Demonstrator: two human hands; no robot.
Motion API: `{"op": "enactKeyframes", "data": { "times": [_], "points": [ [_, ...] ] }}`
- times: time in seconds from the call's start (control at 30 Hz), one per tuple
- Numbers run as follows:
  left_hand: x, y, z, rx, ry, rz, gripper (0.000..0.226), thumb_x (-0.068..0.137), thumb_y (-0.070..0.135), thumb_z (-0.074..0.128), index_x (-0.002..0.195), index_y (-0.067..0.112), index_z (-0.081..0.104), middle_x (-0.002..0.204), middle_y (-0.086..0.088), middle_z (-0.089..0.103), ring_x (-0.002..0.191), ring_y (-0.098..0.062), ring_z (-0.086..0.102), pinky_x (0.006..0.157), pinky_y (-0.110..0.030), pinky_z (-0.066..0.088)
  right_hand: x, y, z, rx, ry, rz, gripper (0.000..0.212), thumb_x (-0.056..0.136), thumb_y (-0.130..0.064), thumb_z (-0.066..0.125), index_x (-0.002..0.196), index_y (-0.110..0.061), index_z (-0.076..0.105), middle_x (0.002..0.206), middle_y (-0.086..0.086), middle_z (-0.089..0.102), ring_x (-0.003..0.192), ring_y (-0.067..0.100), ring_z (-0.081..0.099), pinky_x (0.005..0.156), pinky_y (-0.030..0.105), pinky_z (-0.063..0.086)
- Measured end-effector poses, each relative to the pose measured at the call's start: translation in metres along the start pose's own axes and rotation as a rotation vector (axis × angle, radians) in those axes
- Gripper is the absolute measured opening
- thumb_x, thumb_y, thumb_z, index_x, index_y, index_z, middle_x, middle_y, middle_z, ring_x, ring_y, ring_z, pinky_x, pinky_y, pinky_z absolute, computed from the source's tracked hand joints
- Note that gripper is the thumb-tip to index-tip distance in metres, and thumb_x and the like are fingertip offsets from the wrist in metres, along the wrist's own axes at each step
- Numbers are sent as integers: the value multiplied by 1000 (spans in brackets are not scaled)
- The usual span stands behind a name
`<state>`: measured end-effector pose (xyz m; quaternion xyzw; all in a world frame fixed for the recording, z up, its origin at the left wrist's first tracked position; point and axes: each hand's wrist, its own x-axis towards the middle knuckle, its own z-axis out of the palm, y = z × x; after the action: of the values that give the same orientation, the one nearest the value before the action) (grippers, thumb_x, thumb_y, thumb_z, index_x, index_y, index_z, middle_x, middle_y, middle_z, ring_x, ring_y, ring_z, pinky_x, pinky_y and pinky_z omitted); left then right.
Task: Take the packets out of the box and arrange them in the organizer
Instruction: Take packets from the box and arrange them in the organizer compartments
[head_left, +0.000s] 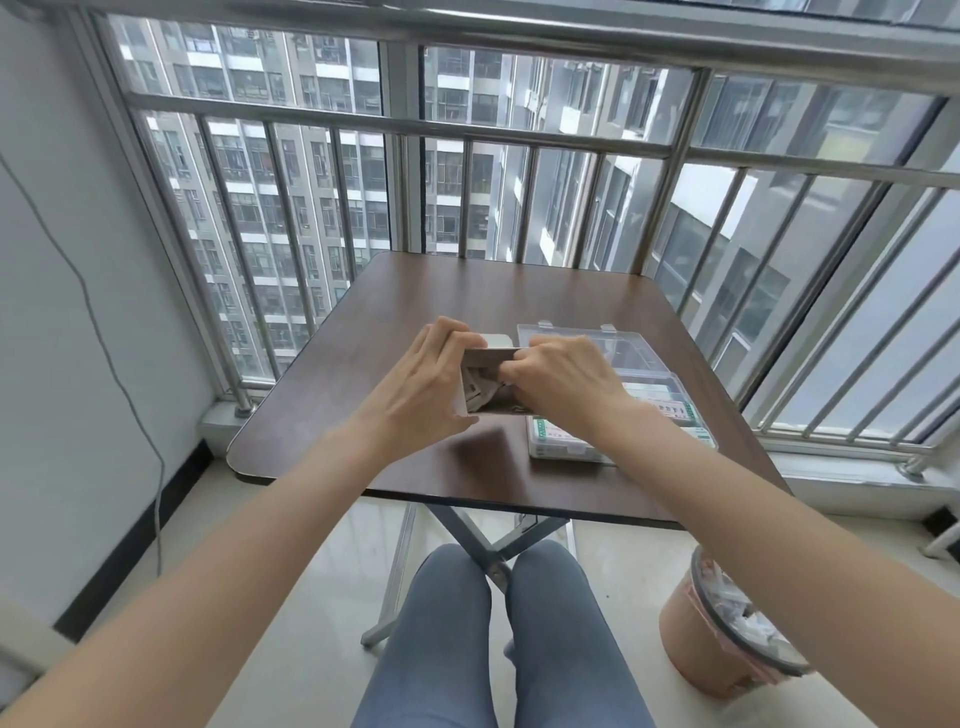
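The box (480, 382) is held above the table (415, 291) by the left hand (423, 387), whose fingers are curled round its left side, the open mouth turned toward the person. The right hand (558, 382) is nearer the opening, fingers bent into it and apparently pinching the packets (480, 392); the exact grip cannot be told. The organizer (691, 415) lies at about three o'clock from the box, just beside it, lid open, long axis running from six to twelve o'clock. The coming move is judged a short rightward carry.

Right hand (558, 382) hides box (485, 382) contents; organizer (670, 395) labels unreadable.
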<state>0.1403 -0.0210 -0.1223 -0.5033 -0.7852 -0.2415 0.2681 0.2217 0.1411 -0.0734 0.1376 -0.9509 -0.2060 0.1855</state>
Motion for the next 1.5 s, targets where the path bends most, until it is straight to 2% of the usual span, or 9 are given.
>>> {"op": "enactKeyframes", "data": {
  "times": [0.1,0.2,0.57,0.87,1.03,1.23,1.33,1.43,1.5],
  "points": [
    [-1,-4,2,49,-41,-59,88,43,21,92,114,13,39,110,-16,51,98,-30,52,84,-35,43,0,-1,3,167,9,29,6,75,-13,68,80,-16,70,75,-1,67,73,22,60,51,26,28],
    [5,-8,-1,99,-89,-126,79,53,30,88,118,15,45,115,-10,52,103,-31,53,80,-37,38,5,1,0,250,-68,120,26,90,-17,50,110,-22,65,101,0,64,98,21,52,63,29,32],
    [26,-31,-8,163,-387,-338,86,71,44,73,144,26,29,138,5,40,129,-18,32,103,-35,21,35,16,3,464,63,328,21,96,-22,51,109,-23,67,101,1,61,87,23,60,63,28,39],
    [56,-62,-18,170,-684,-443,90,77,46,69,149,22,21,151,3,30,144,-13,8,111,-60,-10,61,39,10,692,87,484,18,93,-18,56,104,-18,70,103,6,68,90,25,63,79,39,51],
    [65,-67,-21,225,-696,-409,100,74,48,68,151,24,10,159,4,8,145,-14,-12,108,-61,-17,61,47,13,995,175,584,14,91,-9,58,99,-9,69,89,9,67,65,17,69,60,28,57],
    [81,-19,-12,-312,-163,-209,89,78,39,72,147,13,23,151,-3,31,140,-16,23,114,-29,19,26,58,16,1313,245,585,11,87,-4,63,94,-10,68,74,3,66,63,13,70,51,21,53],
    [92,-2,-5,-320,-257,-269,60,91,32,59,143,14,36,127,-2,56,112,-13,50,85,-13,31,12,65,13,1408,278,589,13,86,0,63,96,-7,69,75,9,66,62,14,69,53,20,52],
    [100,11,1,-460,-288,-345,25,98,19,47,118,11,60,81,0,60,70,-14,52,66,-26,37,1,72,12,1496,341,637,13,83,0,66,91,-10,70,74,8,68,62,16,68,53,20,50],
    [102,17,3,-802,-330,-472,24,99,12,43,110,0,61,82,-7,64,69,-15,63,67,-33,52,-6,75,13,1579,379,723,12,80,-4,70,89,-12,70,74,5,70,62,14,65,51,20,47]
  ]
}}
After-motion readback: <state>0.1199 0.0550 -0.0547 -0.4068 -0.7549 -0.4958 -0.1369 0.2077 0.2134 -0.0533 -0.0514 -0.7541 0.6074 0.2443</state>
